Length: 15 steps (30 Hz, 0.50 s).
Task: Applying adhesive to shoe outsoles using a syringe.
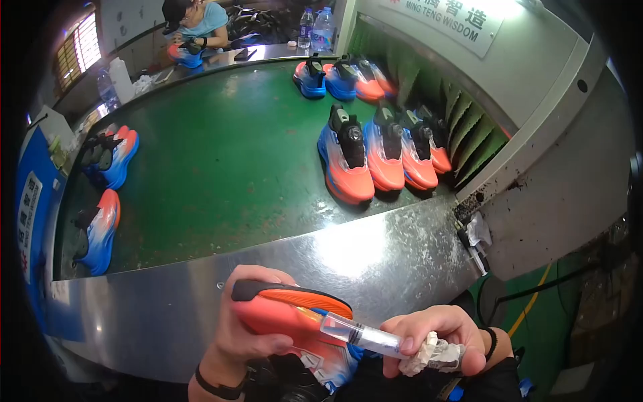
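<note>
Left hand curls around a coral-and-blue sneaker at seven o'clock; right hand, at five, pinches a clear plastic syringe.

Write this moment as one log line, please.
left hand: holds shoe | right hand: grips syringe, pointed toward sole | green belt: carries more shoes

Left hand grips a coral shoe; right hand holds a syringe at its sole edge

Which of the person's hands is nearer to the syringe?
Right. The right hand holds the syringe toward its rear end; the left hand holds a shoe beyond its tip.
</note>
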Tool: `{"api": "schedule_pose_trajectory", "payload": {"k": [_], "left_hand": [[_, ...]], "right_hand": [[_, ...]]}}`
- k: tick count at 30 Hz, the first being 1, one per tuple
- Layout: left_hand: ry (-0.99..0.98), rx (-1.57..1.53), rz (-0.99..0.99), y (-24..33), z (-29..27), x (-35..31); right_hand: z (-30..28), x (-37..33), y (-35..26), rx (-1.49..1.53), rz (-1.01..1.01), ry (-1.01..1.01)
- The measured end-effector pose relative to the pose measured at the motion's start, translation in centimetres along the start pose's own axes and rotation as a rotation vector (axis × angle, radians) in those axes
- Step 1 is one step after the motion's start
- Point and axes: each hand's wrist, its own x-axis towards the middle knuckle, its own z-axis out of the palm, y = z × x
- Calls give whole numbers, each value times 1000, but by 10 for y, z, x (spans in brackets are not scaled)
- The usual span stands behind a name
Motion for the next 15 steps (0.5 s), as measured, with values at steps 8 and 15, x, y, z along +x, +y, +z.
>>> {"api": "schedule_pose_trajectory", "payload": {"k": [8,15], "left_hand": [[151,-69,-95,5,8,7],[188,-60,-211,5,6,9]], "right_hand": [[-4,-12,7,48,7,85],[-10,-25,19,114,53,118]]}}
